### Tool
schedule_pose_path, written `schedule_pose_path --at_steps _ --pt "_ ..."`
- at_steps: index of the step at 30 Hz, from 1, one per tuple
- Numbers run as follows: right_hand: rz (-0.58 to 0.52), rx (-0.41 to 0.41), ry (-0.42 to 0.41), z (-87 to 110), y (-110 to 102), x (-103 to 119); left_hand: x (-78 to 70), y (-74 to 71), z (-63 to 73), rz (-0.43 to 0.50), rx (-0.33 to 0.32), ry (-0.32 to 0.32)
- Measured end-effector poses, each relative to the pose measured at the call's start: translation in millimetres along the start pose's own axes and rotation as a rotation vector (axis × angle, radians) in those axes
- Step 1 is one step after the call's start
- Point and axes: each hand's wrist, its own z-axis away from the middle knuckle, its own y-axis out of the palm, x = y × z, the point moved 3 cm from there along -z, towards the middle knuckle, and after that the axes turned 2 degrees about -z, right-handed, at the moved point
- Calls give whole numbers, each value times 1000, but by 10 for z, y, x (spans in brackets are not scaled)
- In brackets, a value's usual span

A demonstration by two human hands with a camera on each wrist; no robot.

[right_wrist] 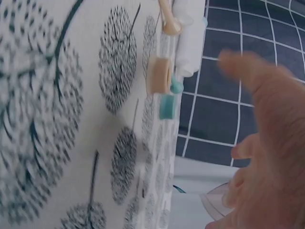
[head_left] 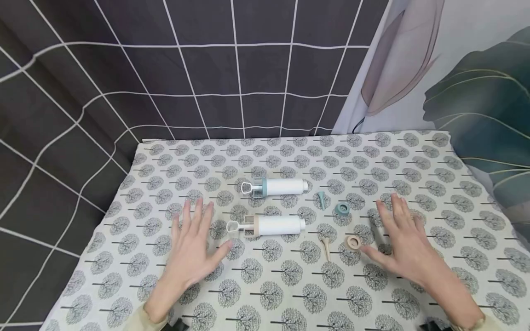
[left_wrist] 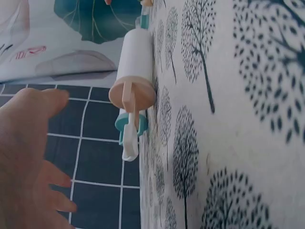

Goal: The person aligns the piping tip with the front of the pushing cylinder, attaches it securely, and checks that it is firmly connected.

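Flanking white cylinders (head_left: 285, 186) (head_left: 279, 225): left grip (head_left: 192, 250), right grip (head_left: 406, 248), both outspread

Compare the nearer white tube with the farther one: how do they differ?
The nearer tube has a beige collar, the farther tube a teal collar. The nearer tube's handle is closer to the left hand than the farther tube's. Both are white-bodied and lie on the patterned cloth.

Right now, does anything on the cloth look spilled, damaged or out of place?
Nothing stands out. The teal-trimmed tube and beige-trimmed tube lie roughly parallel, with a teal tapered piece, teal ring, beige tapered piece and beige ring loose nearby. No spill or damage shows.
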Motion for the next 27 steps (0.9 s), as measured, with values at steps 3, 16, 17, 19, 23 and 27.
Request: schedule_pose_path --at_steps 3,16,17,19,23,27 --pt "-41 -54 -35 -19 -12 -1 -51 -15 -50 61 -183 65" --pt "-205 -234 -138 -10 6 83 -293 150 -59 472 -481 278" --pt "-224 -232 -131 -9 13 88 -313 171 -51 500 -461 264" --pt "-245 -231 -124 -7 29 96 -361 209 -35 559 -397 220" --pt "-255 -232 -126 4 55 111 -471 298 -21 665 -244 91" --pt "-269 -220 -116 33 89 132 -612 357 -29 720 -168 31"
